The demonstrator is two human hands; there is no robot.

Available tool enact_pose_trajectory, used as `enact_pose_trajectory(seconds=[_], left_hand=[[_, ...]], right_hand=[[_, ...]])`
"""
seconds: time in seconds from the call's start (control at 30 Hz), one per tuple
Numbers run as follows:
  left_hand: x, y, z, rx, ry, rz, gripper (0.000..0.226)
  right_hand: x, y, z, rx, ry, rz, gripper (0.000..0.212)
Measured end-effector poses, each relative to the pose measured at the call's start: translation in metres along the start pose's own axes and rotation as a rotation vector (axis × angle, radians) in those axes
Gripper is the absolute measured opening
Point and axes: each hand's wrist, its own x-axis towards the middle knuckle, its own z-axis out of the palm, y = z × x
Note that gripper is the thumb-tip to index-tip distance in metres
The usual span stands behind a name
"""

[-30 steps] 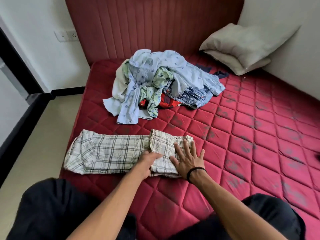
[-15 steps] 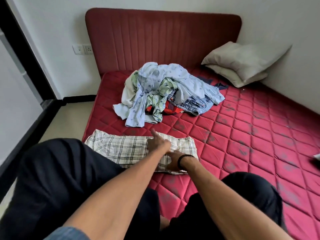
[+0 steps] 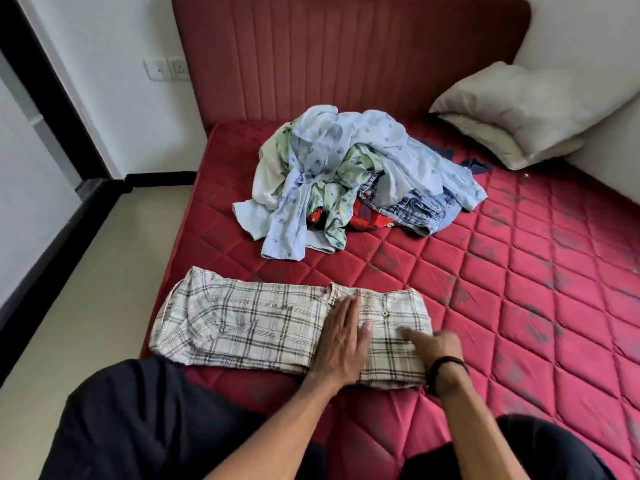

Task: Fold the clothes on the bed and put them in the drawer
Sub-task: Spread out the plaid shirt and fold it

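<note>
Fabric of the plaid shirt [image 3: 263,323] lies along the mattress's [image 3: 519,306] near edge because we pin its doubled right end, left hand [image 3: 341,344] flat with straight fingers, right hand [image 3: 434,348] loosely curled, apparently gripping nothing.

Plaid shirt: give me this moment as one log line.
step: folding | plaid shirt: part-folded strip on mattress | left hand: flat on shirt | right hand: on shirt, blurred | clothes pile: unfolded
</note>
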Motion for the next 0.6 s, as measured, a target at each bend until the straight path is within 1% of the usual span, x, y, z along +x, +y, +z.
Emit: enact_pose_trajectory(seconds=[0.03,0.07,0.1,0.13,0.17,0.2,0.23,0.27,0.3,0.33,0.37,0.4,0.43,0.47,0.5,0.53,0.57,0.6], left_hand=[[0.001,0.003,-0.005,-0.087,0.023,0.001,0.085],[0.003,0.003,-0.009,-0.208,0.001,-0.048,0.081],[0.006,0.005,-0.022,-0.355,-0.025,-0.107,0.074],[0.008,0.005,-0.030,-0.584,-0.098,-0.248,0.067],[0.010,0.001,-0.043,-0.834,-0.163,-0.383,0.061],[0.008,-0.006,-0.054,-1.082,-0.216,-0.482,0.056],[0.003,-0.021,-0.070,-1.276,-0.192,-0.540,0.050],[0.004,-0.029,-0.095,-1.376,-0.097,-0.609,0.050],[0.006,-0.038,-0.126,-1.519,-0.135,-0.676,0.056],[0.010,-0.047,-0.157,-1.565,-0.132,-0.789,0.065],[0.012,-0.060,-0.186,-1.594,-0.073,-0.852,0.072],[0.014,-0.078,-0.213,-1.611,-0.039,-0.868,0.079],[0.014,-0.089,-0.238,-1.580,-0.085,-0.845,0.090],[0.012,-0.102,-0.255,-1.475,-0.128,-0.864,0.100],[0.012,-0.103,-0.268,-1.335,-0.171,-0.872,0.104],[0.012,-0.105,-0.272,-1.142,-0.198,-0.903,0.102],[0.009,-0.111,-0.274,-0.975,-0.171,-0.920,0.098],[0.007,-0.122,-0.272,-0.841,-0.109,-0.890,0.094]], right_hand=[[-0.012,-0.011,-0.004,0.114,-0.061,0.000,0.058],[-0.027,-0.026,0.000,0.182,-0.113,-0.019,0.047],[-0.039,-0.042,0.007,0.229,-0.168,-0.079,0.040],[-0.053,-0.055,0.011,0.271,-0.237,-0.163,0.037],[-0.069,-0.070,0.018,0.308,-0.346,-0.272,0.038],[-0.085,-0.082,0.029,0.313,-0.473,-0.365,0.043],[-0.097,-0.093,0.045,0.305,-0.579,-0.448,0.051],[-0.101,-0.092,0.061,0.254,-0.543,-0.538,0.058],[-0.101,-0.090,0.083,0.118,-0.436,-0.689,0.064],[-0.098,-0.084,0.103,-0.093,-0.271,-0.831,0.067],[-0.090,-0.071,0.122,-0.292,-0.192,-0.938,0.067],[-0.081,-0.055,0.145,-0.452,-0.178,-0.988,0.067],[-0.075,-0.038,0.165,-0.569,-0.192,-1.006,0.068],[-0.075,-0.025,0.183,-0.653,-0.213,-1.000,0.069],[-0.079,-0.017,0.195,-0.697,-0.202,-1.007,0.071],[-0.082,-0.012,0.201,-0.734,-0.177,-1.027,0.071],[-0.088,-0.012,0.208,-0.736,-0.148,-1.057,0.071],[-0.092,-0.014,0.212,-0.719,-0.129,-1.081,0.072]])
